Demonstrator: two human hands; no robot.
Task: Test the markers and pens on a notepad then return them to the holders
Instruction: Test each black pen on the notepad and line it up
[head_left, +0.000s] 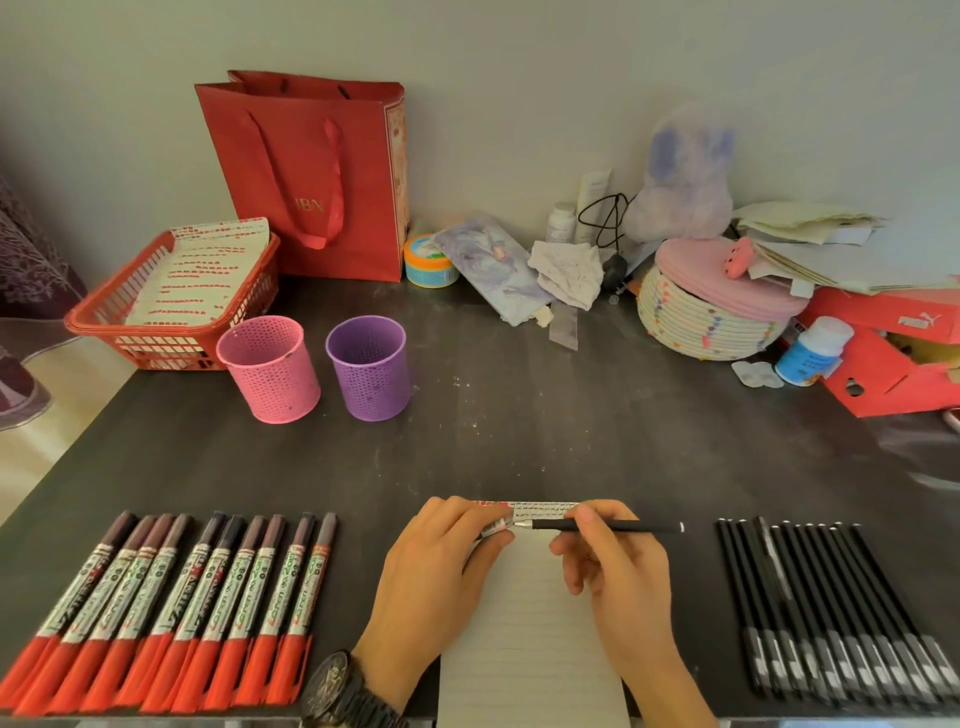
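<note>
A person seated at a dark table (519, 415) is uncapping a black pen (623, 528) over a lined notepad (524, 623), which is lying at 6 o'clock on the tabletop, directly in front of them. The right hand (613, 561) is gripping the pen's barrel between curled fingers and thumb, holding it level with its silver tip pointing toward 9 o'clock. The left hand (441, 561), wearing a dark wristwatch, is pinching what looks like the pen's small grey cap (493, 529) just beside that tip, above the pad's printed top strip; whether the cap is fully free cannot be told.

A row of red-ended markers (171, 597) is lying at 8 o'clock, and a row of black pens (831, 623) at 4 o'clock. The pink holder (270, 364) and purple holder (369, 364) are standing side by side at 11 o'clock, well apart from the pad, with nothing showing above their rims.

Testing appears to be only beginning: the visible page is looking unmarked. The next move is likely calling for turning the pen tip-down and bringing it to the page while the left hand is steadying the pad.
</note>
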